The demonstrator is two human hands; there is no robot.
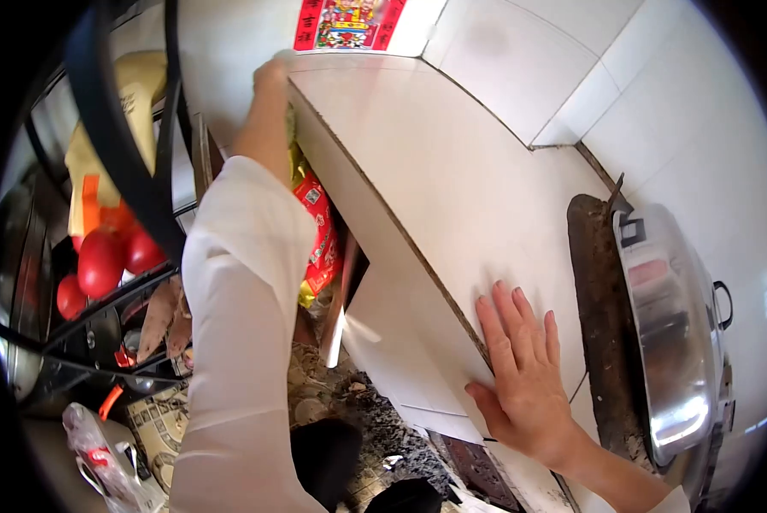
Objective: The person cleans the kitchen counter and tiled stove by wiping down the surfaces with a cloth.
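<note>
My right hand [524,372] lies flat on the white counter [434,162], fingers stretched out, thumb over its front edge. My left hand [270,81] reaches to the counter's far left corner, by the wall; its fingers are mostly hidden, and I cannot make out whether they hold anything. Below that arm, a red and yellow package [319,239] stands against the counter's side, partly covered by my white sleeve [238,342].
A black rack [127,103] at left holds red tomatoes [101,261] and a beige bag [140,85]. A large metal pot [670,333] sits on the right beside a dark, stained edge [601,316]. A red printed poster [349,24] hangs behind. A plastic-wrapped bundle [101,445] lies lower left.
</note>
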